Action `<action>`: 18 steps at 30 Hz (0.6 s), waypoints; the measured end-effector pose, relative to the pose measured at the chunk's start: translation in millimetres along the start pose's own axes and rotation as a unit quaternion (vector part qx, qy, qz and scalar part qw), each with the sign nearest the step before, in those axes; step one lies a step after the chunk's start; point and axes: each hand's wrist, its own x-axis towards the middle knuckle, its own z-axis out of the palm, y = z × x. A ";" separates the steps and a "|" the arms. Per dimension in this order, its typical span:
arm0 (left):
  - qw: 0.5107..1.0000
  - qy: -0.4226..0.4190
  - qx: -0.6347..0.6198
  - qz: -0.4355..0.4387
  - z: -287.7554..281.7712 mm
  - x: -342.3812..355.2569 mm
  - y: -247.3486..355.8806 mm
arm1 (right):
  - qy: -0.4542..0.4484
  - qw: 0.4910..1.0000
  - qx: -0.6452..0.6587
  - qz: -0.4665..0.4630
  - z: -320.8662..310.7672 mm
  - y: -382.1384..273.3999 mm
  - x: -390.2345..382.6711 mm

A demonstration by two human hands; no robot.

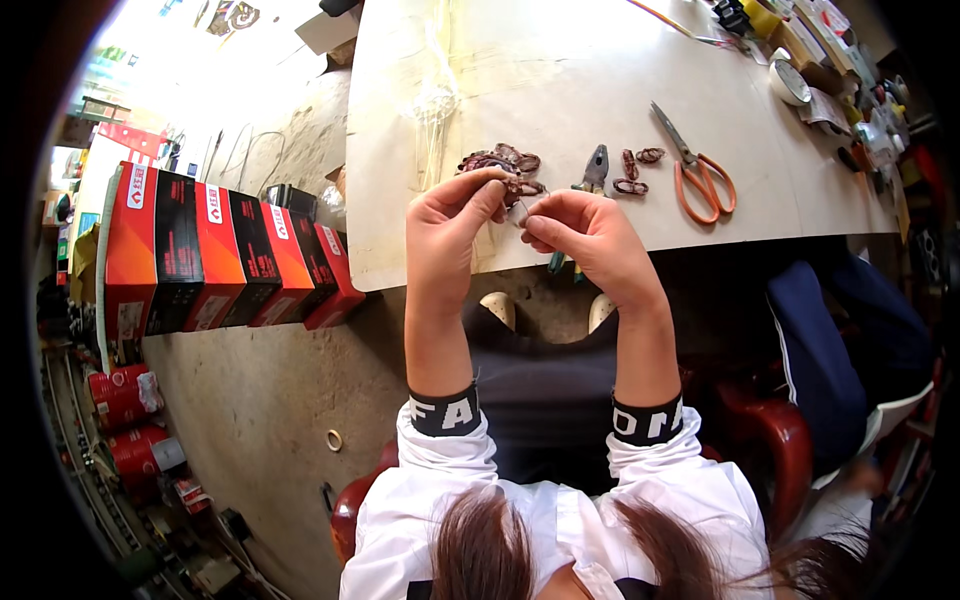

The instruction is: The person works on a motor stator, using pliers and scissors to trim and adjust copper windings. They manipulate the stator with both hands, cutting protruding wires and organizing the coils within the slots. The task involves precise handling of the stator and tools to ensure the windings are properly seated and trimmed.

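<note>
Dark-red coil (526,187), probably light and springy, suits holding mid-bundle: left grip (450,212) pinches it; right grip (592,235) seemingly pinches thin wire (524,207) toward five o'clock.

A pale, smooth tabletop (560,85) carries everything here, its near left corner rounded. Long pale strands (433,110) lie along its left part, running from far to near. Right of them, by the near edge, sits a pile of dark-red coiled bundles (482,162). Next come pliers (597,168) – head pointing far, handles past the near edge – then three loose coils (630,187) and orange-handled scissors (689,159), tips toward the far side. A round white dish (789,82) stands far right, beside crowded clutter (805,55).
</note>
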 end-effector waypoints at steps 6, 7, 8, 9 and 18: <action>0.993 -0.067 0.087 -0.031 -2.7 -4.9 13.1 | -0.023 0.998 0.062 0.019 -4.4 5.4 -0.2; 0.992 -0.083 0.095 -0.025 -3.2 -4.9 13.3 | -0.018 0.997 0.067 0.044 -3.5 4.7 0.4; 0.989 -0.099 0.104 -0.020 -3.2 -4.1 12.3 | -0.012 0.996 0.082 0.045 -3.6 3.7 0.0; 0.987 -0.110 0.115 -0.014 -4.8 -4.3 13.5 | -0.012 0.994 0.098 0.047 -2.2 2.6 0.3; 0.956 -0.073 0.281 0.046 -0.9 -1.4 11.2 | 0.055 0.993 0.101 -0.037 2.9 6.8 3.0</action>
